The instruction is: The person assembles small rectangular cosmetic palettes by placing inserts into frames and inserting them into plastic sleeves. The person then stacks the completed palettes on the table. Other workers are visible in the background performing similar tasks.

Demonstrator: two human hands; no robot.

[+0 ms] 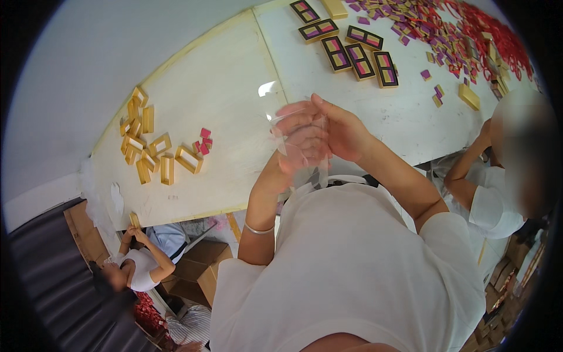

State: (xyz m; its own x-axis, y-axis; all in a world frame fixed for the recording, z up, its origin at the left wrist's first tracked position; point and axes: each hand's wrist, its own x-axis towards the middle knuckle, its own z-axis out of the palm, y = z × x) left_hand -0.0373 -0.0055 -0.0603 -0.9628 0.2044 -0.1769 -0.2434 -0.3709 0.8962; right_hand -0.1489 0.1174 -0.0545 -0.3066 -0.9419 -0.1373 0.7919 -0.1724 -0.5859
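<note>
In front of my chest, above the near table edge, both hands hold a piece of clear plastic film (315, 170) that bends and catches the light. My left hand (296, 138) shows through the film, with its fingers curled. Closed at the film's right edge is my right hand (347, 132), thumb pointing up and away. Its other fingertips are partly hidden. Whether the film is a flat sheet or a sleeve, I cannot tell. Beyond my hands lie several black-framed gold boxes (359, 60) with pink, purple and gold pieces inside.
Empty gold box frames (167, 169) cluster on the left of the white table (229, 117), near small pink pieces (204, 141). Purple-gold pieces (422, 29) and red ribbons (498, 35) heap at far right. One person (141, 261) works at left, another (495, 188) at right.
</note>
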